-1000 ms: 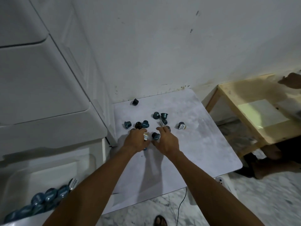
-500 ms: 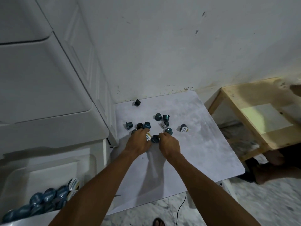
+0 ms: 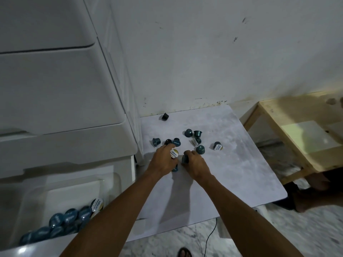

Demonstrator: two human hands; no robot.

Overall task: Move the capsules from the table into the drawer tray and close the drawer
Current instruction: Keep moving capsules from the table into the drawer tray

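Several teal coffee capsules lie scattered on the pale marbled table; one dark capsule sits apart near the wall. My left hand grips a capsule with a white and gold lid, and another teal one shows beneath its palm. My right hand curls around a teal capsule. At the lower left the white drawer tray is open and holds a heap of capsules.
A white drawer unit stands left of the table against the white wall. A low wooden table sits at the right. A black cable and a sandalled foot are on the marble floor below.
Both hands have drawn slightly back toward me and closed on capsules; the white-lidded capsule is now lifted in my left fingers.
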